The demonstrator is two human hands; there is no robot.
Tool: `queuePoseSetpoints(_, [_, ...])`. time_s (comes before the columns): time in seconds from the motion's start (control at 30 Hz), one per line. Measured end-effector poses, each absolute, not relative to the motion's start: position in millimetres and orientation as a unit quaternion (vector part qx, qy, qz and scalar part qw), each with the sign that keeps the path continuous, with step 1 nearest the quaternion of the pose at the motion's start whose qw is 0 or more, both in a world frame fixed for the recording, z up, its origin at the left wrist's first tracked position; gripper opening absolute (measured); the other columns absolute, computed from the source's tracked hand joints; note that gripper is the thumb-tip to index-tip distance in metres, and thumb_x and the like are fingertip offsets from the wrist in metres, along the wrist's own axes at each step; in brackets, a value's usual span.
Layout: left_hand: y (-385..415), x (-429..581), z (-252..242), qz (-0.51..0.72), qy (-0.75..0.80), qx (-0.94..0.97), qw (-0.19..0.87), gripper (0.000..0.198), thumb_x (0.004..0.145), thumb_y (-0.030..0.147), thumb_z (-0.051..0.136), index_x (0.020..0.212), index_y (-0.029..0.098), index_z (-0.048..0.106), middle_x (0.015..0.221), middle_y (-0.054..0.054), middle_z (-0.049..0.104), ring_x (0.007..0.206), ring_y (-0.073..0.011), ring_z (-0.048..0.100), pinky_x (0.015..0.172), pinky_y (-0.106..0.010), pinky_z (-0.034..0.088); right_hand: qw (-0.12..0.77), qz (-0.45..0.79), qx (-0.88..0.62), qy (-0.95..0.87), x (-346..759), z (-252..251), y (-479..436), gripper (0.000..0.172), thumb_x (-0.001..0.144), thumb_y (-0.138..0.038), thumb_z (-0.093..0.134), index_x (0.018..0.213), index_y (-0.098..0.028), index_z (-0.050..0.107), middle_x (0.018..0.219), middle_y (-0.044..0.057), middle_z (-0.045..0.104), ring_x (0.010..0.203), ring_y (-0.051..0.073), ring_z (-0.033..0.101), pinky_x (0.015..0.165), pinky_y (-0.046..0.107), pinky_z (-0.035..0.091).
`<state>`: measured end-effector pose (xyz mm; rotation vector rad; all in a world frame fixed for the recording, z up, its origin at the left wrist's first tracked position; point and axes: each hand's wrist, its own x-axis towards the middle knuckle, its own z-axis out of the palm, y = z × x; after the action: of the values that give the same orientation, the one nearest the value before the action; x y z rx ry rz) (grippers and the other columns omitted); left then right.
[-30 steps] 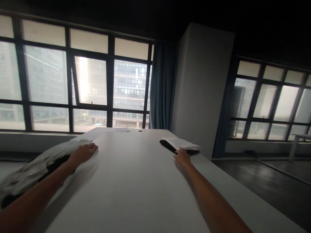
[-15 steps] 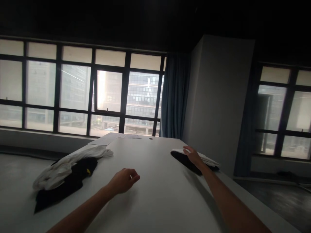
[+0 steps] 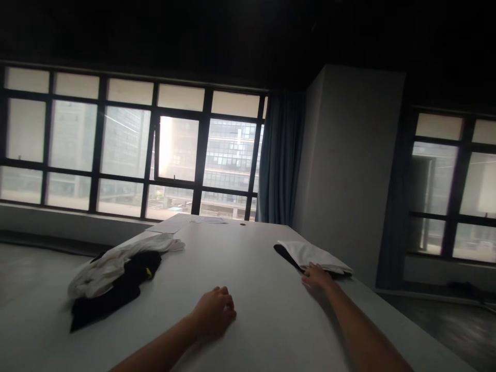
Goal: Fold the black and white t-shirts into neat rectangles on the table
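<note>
On the right of the white table lies a folded white cloth on top of a black one. At the near edge of this small stack is my right hand, its fingers stretched out and touching the cloth. My left hand rests low over the middle of the table, fingers curled in, with nothing visible in them. To its left is a loose heap: a crumpled white garment over a black garment with a small yellow mark.
Papers lie at the table's far left end, and a dark round spot is near the far edge. Behind stand a row of windows, a blue curtain and a grey pillar.
My right hand has come nearer, from the stack's top to its near edge. The white cloth now covers more of the black. My left hand has moved right and curled further.
</note>
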<state>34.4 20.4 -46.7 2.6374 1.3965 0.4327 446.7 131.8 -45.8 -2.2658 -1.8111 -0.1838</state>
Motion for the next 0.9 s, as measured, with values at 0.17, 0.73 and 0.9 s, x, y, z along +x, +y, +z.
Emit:
queuePoseSetpoints(0.17, [28,33,-59,0.164,0.454,0.874,0.061,0.025,0.084,0.033,0.056,0.100,0.023,0.074,0.113,-0.008,0.068,0.109,-0.0277,0.061,0.096,-0.042,0.049,0.145,-0.088,-0.777,-0.607,458,-45,161,0.045,0.080,-0.031,0.059,0.122,-0.018,0.067,0.142,0.018,0.054,0.139,0.035,0.041,0.107,0.053,0.038])
queuePoseSetpoints(0.73, [30,44,-62,0.114,0.438,0.888,0.088,0.048,0.081,0.013,0.054,0.127,0.022,0.067,0.134,-0.008,0.065,0.129,-0.0343,0.053,0.113,-0.047,0.035,0.284,0.207,-0.491,-0.797,293,-18,48,0.048,0.079,-0.053,0.066,0.108,-0.016,0.073,0.113,0.014,0.072,0.103,0.028,0.068,0.096,0.043,0.051])
queuePoseSetpoints(0.9, [14,44,-68,0.212,0.407,0.881,0.117,0.047,0.080,0.007,0.049,0.124,0.005,0.067,0.129,-0.019,0.066,0.121,-0.0354,0.059,0.106,-0.041,0.045,0.234,0.086,-0.508,-0.824,287,-69,45,0.041,0.081,-0.050,0.055,0.102,-0.021,0.075,0.115,0.013,0.072,0.110,0.029,0.066,0.102,0.041,0.048])
